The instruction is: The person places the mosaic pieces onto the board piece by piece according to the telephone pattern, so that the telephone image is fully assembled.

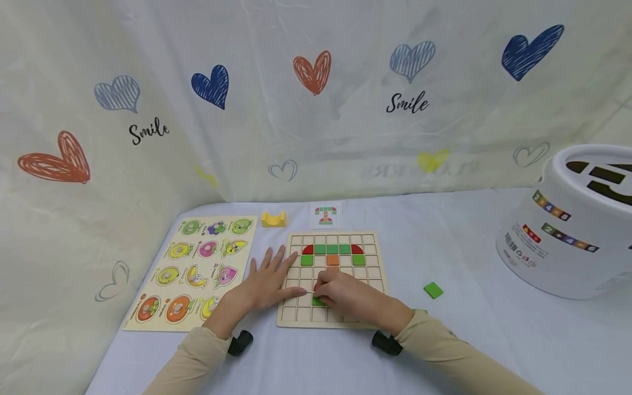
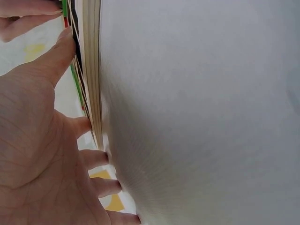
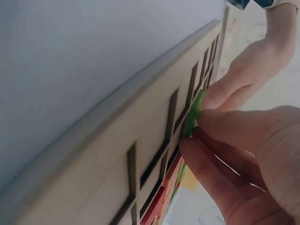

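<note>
A wooden grid board [image 1: 296,318] lies flat before me. Coloured tiles sit in its upper cells: a green row [image 1: 332,249] between two red rounded pieces, with green squares and an orange square [image 1: 333,260] below. My right hand [image 1: 350,293] pinches a green square tile [image 3: 194,110] between thumb and fingers, at a cell in the lower middle. Just above that tile a red piece [image 1: 315,286] shows partly, mostly covered by the fingers. My left hand [image 1: 266,282] rests spread on the board's left edge, its thumb pointing toward the tile.
A pattern card [image 1: 325,215] and a yellow block [image 1: 274,219] lie behind the board. To the left is a fruit picture board [image 1: 165,293]. One loose green tile [image 1: 433,290] lies right of the grid; a large white bucket [image 1: 548,263] stands farther right. Black devices [image 1: 241,343] show by both wrists.
</note>
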`<action>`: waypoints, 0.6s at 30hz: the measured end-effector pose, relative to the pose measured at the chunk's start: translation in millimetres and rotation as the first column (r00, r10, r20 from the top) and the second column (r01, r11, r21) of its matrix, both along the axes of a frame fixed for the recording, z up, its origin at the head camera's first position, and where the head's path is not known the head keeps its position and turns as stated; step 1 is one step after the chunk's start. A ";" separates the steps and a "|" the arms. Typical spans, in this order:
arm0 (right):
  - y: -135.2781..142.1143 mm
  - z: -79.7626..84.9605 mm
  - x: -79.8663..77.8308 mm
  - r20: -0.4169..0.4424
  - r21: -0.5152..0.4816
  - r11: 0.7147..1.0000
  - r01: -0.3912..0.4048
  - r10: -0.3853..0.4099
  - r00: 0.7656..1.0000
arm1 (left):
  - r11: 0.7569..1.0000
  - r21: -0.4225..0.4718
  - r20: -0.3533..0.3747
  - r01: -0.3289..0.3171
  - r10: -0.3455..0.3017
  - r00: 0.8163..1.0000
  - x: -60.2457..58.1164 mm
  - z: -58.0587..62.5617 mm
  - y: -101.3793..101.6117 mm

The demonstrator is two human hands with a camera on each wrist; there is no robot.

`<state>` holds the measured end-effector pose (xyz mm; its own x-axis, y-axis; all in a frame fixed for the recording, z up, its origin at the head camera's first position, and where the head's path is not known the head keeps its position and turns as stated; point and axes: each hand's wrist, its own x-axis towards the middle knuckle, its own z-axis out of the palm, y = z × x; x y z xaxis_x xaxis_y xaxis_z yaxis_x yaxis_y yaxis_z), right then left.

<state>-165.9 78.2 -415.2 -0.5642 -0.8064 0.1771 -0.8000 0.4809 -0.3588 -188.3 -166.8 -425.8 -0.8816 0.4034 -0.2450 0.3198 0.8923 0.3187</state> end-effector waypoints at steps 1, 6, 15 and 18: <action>0.8 0.7 -0.2 0.002 0.005 1.000 -0.009 0.009 1.000 | 1.000 0.002 -0.001 0.000 0.000 1.000 0.1 0.2 0.1; 13.3 6.2 -3.6 0.051 -0.009 0.998 -0.064 0.064 0.997 | 1.000 0.010 -0.001 0.000 0.000 1.000 -0.5 -0.2 0.9; 68.6 26.4 -16.2 0.226 -0.028 0.999 0.038 -0.031 0.974 | 1.000 0.007 -0.007 0.005 -0.005 1.000 -1.5 -1.0 0.8; 94.9 30.5 -20.6 0.273 0.000 0.996 0.093 -0.090 0.958 | 1.000 0.002 -0.010 0.005 -0.005 1.000 -1.0 -1.7 0.0</action>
<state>-186.4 173.2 -384.6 -0.6636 -0.7479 0.0162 -0.6241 0.5416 -0.5632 -189.3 -166.8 -427.4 -0.8821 0.4078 -0.2357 0.3269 0.8903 0.3169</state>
